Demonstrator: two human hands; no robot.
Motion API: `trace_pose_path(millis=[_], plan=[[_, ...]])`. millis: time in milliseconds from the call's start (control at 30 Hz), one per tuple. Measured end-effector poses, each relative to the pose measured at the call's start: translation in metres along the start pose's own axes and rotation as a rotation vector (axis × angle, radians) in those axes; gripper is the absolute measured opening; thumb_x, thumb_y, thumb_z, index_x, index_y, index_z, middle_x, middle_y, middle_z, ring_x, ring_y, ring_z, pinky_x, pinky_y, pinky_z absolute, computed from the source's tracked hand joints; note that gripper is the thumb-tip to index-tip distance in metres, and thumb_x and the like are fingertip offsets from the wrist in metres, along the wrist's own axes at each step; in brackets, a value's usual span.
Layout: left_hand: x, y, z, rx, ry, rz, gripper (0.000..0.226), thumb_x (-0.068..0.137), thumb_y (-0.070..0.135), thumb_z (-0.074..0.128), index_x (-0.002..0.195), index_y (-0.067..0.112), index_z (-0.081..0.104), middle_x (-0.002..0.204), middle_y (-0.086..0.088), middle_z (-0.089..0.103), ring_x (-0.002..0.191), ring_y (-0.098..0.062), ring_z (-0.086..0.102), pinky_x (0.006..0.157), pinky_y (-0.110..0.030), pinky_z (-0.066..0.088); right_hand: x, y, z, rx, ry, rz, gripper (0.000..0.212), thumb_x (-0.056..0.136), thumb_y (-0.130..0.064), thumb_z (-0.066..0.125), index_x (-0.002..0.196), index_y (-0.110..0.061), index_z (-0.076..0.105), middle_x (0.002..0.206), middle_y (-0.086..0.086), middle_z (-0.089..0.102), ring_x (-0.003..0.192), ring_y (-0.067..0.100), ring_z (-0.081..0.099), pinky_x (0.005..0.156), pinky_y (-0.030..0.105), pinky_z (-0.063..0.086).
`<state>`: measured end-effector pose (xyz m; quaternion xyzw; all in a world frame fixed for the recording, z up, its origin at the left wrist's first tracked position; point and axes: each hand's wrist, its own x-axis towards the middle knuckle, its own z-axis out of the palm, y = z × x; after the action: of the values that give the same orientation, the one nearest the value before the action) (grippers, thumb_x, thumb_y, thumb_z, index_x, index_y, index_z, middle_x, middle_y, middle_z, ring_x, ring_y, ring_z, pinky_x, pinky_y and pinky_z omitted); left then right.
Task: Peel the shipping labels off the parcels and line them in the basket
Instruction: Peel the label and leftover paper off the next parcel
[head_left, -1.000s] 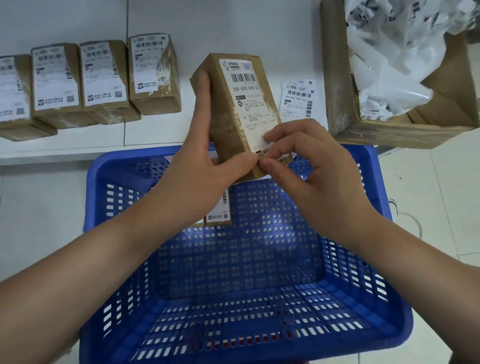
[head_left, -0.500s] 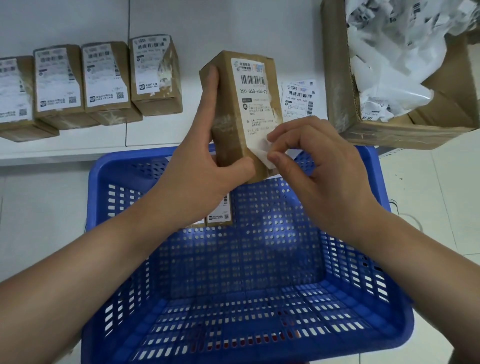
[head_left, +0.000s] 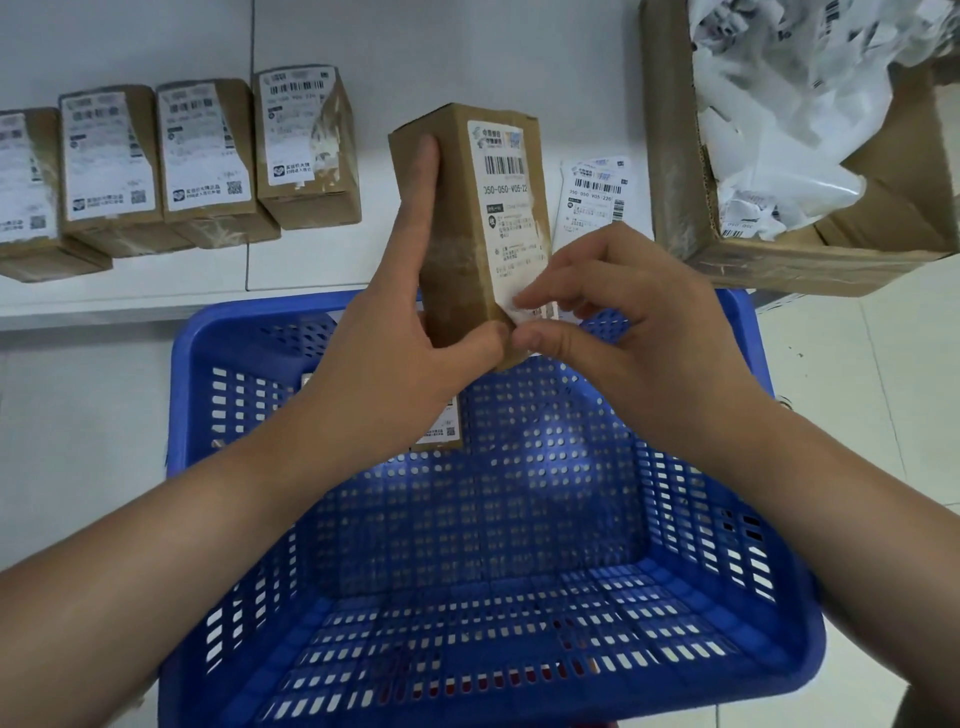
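My left hand (head_left: 395, 343) grips a brown cardboard parcel (head_left: 457, 270) upright above the far rim of the blue basket (head_left: 737, 613). A white shipping label (head_left: 506, 208) covers the parcel's front face. My right hand (head_left: 613, 332) pinches the label's lower corner between thumb and forefinger, and that corner is lifted off the box. Another parcel (head_left: 441, 431) with its label lies inside the basket, mostly hidden under my left hand.
Several labelled parcels (head_left: 208, 161) stand in a row on the white shelf (head_left: 311, 270) at left. A loose label (head_left: 592, 197) lies on the shelf behind the held parcel. A large open carton (head_left: 779, 260) of crumpled label paper sits at right.
The parcel has turned more upright and drifted right. My right hand has worked the label's bottom corner loose from the box and keeps hold of it.
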<state>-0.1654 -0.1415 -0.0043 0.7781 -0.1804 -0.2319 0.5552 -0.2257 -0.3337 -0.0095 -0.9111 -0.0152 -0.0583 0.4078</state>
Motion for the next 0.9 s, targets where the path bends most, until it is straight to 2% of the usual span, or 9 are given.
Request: trace_pose_path(millis=[133, 300, 433, 633, 733, 833, 900], plan=[[-0.0028, 0.003, 0.0011, 0.012, -0.017, 0.007, 0.112, 0.091, 0.021, 0.075, 0.156, 0.058, -0.008, 0.158, 0.032, 0.038, 0.132, 0.004, 0.055, 0.102, -0.03, 0.056, -0.0003, 0.0023, 0.0038, -0.005, 0.009, 0.003, 0.015, 0.085, -0.029, 0.078, 0.095, -0.017, 0.076, 0.1, -0.003, 0.061, 0.09, -0.003, 0.053, 0.079, 0.011, 0.045], [-0.0056, 0.0055, 0.0008, 0.02, -0.048, 0.007, 0.108, 0.085, 0.033, 0.07, 0.157, 0.058, -0.007, 0.149, 0.041, 0.039, 0.129, 0.003, 0.058, 0.101, -0.029, 0.056, 0.0012, 0.0024, 0.0049, -0.001, -0.055, -0.003, 0.004, 0.091, -0.018, 0.073, 0.09, -0.015, 0.07, 0.103, -0.001, 0.061, 0.094, 0.004, 0.057, 0.083, 0.012, 0.044], [-0.002, 0.0008, -0.0022, 0.016, -0.022, 0.011, 0.111, 0.087, 0.016, 0.072, 0.16, 0.051, -0.003, 0.145, 0.038, 0.044, 0.125, 0.011, 0.057, 0.093, -0.017, 0.056, 0.0009, 0.0007, 0.0022, 0.003, -0.069, -0.015, 0.006, 0.096, -0.018, 0.069, 0.091, -0.014, 0.066, 0.101, -0.001, 0.064, 0.096, 0.011, 0.061, 0.085, 0.023, 0.048], [0.002, -0.0036, -0.003, 0.008, 0.0, 0.007, 0.112, 0.089, 0.005, 0.07, 0.159, 0.053, -0.003, 0.154, 0.029, 0.042, 0.128, 0.009, 0.055, 0.089, -0.018, 0.057, 0.0004, 0.0019, 0.0013, 0.139, -0.039, 0.058, 0.005, 0.097, -0.017, 0.066, 0.093, -0.016, 0.064, 0.101, 0.001, 0.067, 0.102, 0.021, 0.066, 0.085, 0.045, 0.054], [-0.0001, -0.0035, -0.0016, 0.016, 0.004, 0.01, 0.109, 0.089, 0.012, 0.07, 0.156, 0.058, -0.003, 0.148, 0.037, 0.043, 0.127, 0.011, 0.055, 0.094, -0.018, 0.056, 0.0011, 0.0033, 0.0016, 0.107, -0.03, 0.038, 0.004, 0.096, -0.018, 0.068, 0.095, -0.014, 0.066, 0.101, 0.0, 0.066, 0.101, 0.016, 0.065, 0.084, 0.038, 0.053], [-0.0024, -0.0034, -0.0003, 0.038, 0.007, 0.01, 0.109, 0.09, 0.017, 0.071, 0.155, 0.06, -0.005, 0.138, 0.044, 0.046, 0.124, 0.008, 0.059, 0.099, -0.02, 0.055, 0.0018, 0.0044, 0.0027, 0.074, -0.04, 0.025, 0.015, 0.095, -0.023, 0.068, 0.107, -0.013, 0.069, 0.106, -0.003, 0.062, 0.098, 0.006, 0.062, 0.086, 0.025, 0.052], [-0.0027, -0.0034, 0.0009, 0.054, 0.003, 0.022, 0.109, 0.09, 0.024, 0.073, 0.156, 0.06, -0.006, 0.139, 0.044, 0.045, 0.125, 0.005, 0.06, 0.101, -0.026, 0.056, 0.0017, 0.0037, 0.0043, 0.075, -0.031, 0.026, 0.019, 0.096, -0.028, 0.066, 0.108, -0.014, 0.07, 0.108, -0.003, 0.062, 0.1, 0.004, 0.061, 0.086, 0.019, 0.051]])
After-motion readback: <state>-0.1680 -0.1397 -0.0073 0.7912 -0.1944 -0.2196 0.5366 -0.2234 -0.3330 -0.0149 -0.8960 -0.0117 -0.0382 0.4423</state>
